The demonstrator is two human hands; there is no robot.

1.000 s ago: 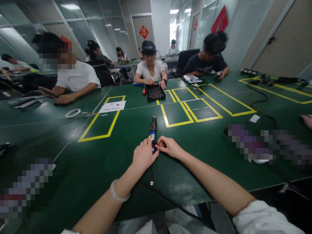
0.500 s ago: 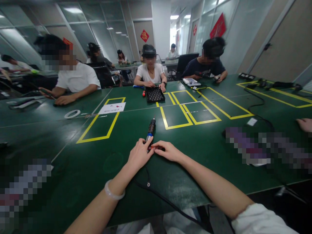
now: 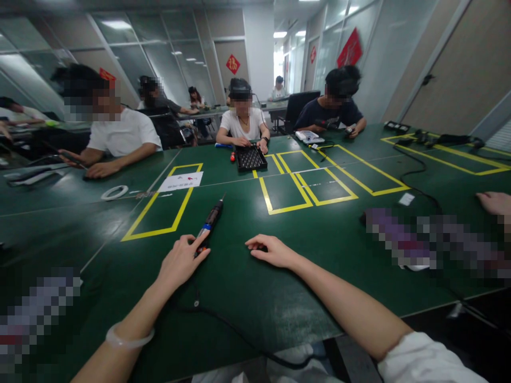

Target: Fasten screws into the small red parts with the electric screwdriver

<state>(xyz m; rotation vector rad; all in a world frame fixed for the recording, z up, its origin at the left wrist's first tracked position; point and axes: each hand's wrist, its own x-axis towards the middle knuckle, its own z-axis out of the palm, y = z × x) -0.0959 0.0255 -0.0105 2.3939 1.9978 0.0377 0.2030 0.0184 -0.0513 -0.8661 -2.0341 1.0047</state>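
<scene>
A black pen-shaped power tool with a blue band lies on the green table, tip pointing away and to the right. My left hand grips its near end with the fingertips, index finger stretched along it. The tool's black cable runs from under that hand to the table's near edge. My right hand rests low on the table to the right, apart from the tool. Its fingers are held together over a small dark thing I cannot make out.
Yellow tape rectangles mark the table. A black tray sits in front of a person opposite. A white sheet and a white tape ring lie at the left. Another person's hand rests at the right edge.
My left hand has slid left with the tool, whose tip now tilts to the right. My hands, which met at the tool's near end, have parted. The right hand has stayed put.
</scene>
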